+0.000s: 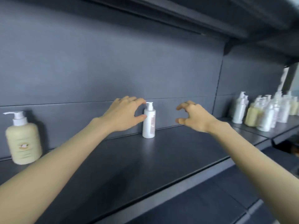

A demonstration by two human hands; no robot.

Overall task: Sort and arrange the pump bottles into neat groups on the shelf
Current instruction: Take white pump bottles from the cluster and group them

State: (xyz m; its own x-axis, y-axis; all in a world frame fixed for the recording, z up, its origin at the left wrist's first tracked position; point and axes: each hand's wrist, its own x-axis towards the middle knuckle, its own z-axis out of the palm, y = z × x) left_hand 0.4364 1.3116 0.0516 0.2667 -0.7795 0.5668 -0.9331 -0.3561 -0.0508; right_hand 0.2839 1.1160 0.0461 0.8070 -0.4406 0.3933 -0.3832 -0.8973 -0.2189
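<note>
Slim white pump bottle [149,121]: smooth cylinder, upright at rear of shelf [145,162], against back panel [113,62]. Squat cream pump bottle [23,140], rounded shoulders, far left. Cluster of white and cream bottles [265,113] far right, blurred. Shelf and panel dark grey, matte; another shelf overhead.

Left hand [123,113]: fingers spread wide, fingertip at pump head, thumb touching body; firm grip not confirmed. Right hand [193,116]: curled open, empty, near bottle's right, apart.
</note>
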